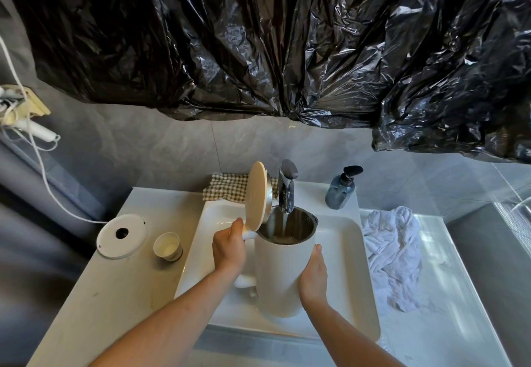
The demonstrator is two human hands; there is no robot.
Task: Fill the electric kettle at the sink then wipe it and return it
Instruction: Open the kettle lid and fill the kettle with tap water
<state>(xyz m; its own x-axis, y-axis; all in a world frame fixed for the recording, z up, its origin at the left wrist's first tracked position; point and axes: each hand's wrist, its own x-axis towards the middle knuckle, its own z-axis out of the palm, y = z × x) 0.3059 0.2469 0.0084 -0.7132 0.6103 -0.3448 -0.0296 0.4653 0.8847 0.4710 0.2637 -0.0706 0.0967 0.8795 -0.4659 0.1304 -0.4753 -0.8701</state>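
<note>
A white electric kettle (pixel 280 277) stands upright in the white sink (pixel 342 254), its round lid (pixel 257 195) flipped up. Water runs from the chrome tap (pixel 286 188) straight into its steel-lined mouth. My left hand (pixel 229 247) grips the kettle's handle at the top, thumb near the lid hinge. My right hand (pixel 313 274) lies flat against the kettle's right side with straight fingers. The round white kettle base (pixel 122 236) with its cord sits on the counter at the left. A crumpled white towel (pixel 395 257) lies on the counter to the right of the sink.
A small white cup (pixel 168 246) stands between the base and the sink. A checked cloth (pixel 228 187) lies behind the sink beside the tap. A blue soap dispenser (pixel 342 188) stands at the back right. Black plastic sheeting (pixel 273 39) hangs over the wall above.
</note>
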